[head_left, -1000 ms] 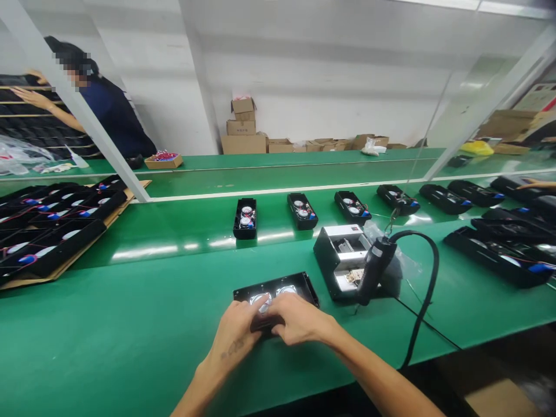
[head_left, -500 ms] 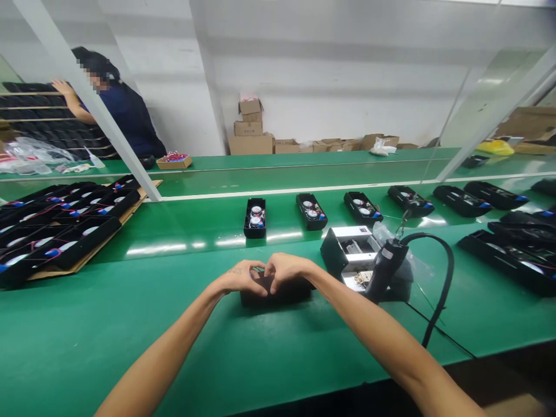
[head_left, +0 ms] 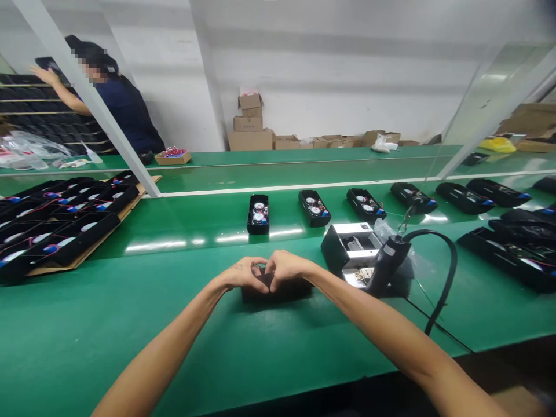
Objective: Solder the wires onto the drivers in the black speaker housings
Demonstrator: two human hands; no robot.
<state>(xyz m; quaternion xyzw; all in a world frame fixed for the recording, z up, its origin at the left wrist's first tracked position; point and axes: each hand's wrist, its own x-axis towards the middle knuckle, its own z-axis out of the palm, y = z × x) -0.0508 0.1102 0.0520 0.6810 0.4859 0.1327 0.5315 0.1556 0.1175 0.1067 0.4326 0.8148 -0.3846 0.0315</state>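
flipped black case (head_left: 278, 293) — long axis across bench (head_left: 130, 347)

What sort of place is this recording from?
Probably an electronics assembly line in a factory: there is a long green workbench, rows of open black cases fitted with round components and coloured wires, and a corded black hand tool.

A corded power tool (head_left: 388, 266) and metal box (head_left: 350, 246) block the right hand (head_left: 289, 269).

left hand (head_left: 243, 275) and right hand (head_left: 289, 269) meet at the fingertips (head_left: 264, 267), arms (head_left: 165, 330) angled inward
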